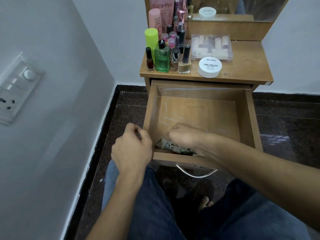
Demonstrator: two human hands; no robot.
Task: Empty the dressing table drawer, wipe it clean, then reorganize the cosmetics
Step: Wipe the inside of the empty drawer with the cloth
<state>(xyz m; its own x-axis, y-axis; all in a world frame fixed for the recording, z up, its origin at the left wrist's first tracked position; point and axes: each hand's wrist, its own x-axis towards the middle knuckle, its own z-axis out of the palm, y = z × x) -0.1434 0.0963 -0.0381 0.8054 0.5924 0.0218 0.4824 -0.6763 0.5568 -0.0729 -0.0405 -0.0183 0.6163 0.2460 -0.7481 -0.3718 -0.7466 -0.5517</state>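
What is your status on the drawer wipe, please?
Right hand grips cloth, front-left corner of drawer. Left hand curled beside its left wall, grip unclear. Nothing else visible inside; cosmetics on tabletop.

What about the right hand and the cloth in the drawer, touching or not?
Touching. The head view shows the right hand curled over the cloth, which bunches out from under it.

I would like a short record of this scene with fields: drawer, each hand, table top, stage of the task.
drawer: pulled open, no cosmetics visible inside, pale marks on its floor
right hand: grips a patterned cloth in the drawer's front left corner
left hand: curled outside that corner; grip on the rim unclear
table top: bottles at left, clear box, white jar marked NAIL POLISH
stage: emptied, wiping; reorganizing not yet done
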